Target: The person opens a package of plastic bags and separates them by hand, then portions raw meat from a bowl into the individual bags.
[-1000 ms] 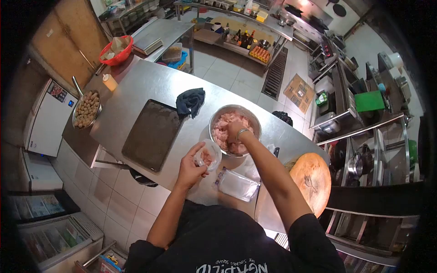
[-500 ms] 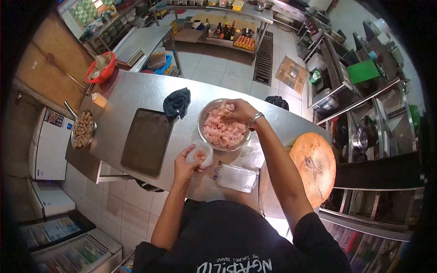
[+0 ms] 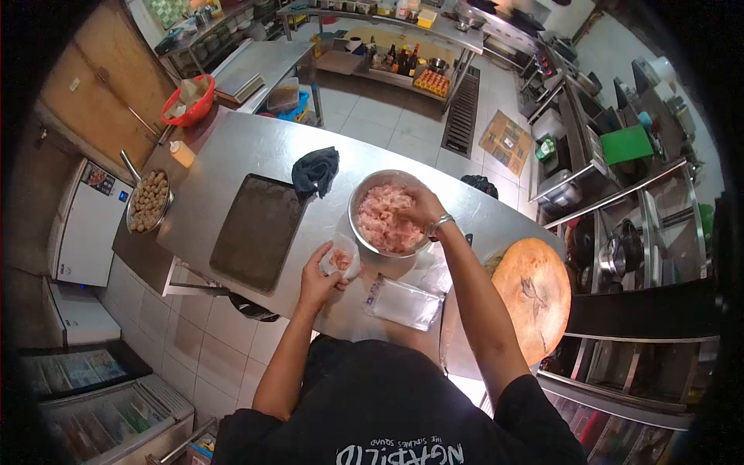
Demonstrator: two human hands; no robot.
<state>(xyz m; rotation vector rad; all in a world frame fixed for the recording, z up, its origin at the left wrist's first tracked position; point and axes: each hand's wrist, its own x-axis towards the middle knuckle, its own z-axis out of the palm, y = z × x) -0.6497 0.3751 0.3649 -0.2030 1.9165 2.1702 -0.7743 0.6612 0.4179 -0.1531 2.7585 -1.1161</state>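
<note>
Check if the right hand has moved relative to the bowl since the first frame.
Yes. The right hand was over the middle of the bowl; now it is at the bowl's right side, fingers in the meat.

Both arms reach forward, left hand cupped, right hand angled downward

The left forearm [image 3: 284,360] rises from the lower left of the frame, slanting slightly right towards the wrist [image 3: 308,304]. The left hand [image 3: 318,277] sits just left of centre, its digits curved and parted in a rounded grasp that opens to the right.

The right forearm [image 3: 482,302] climbs from the lower right, leaning left. The right wrist [image 3: 442,227] bends, and the right hand [image 3: 423,209] points leftward and down, right of centre and higher than the left; its fingertips are hidden.
</note>
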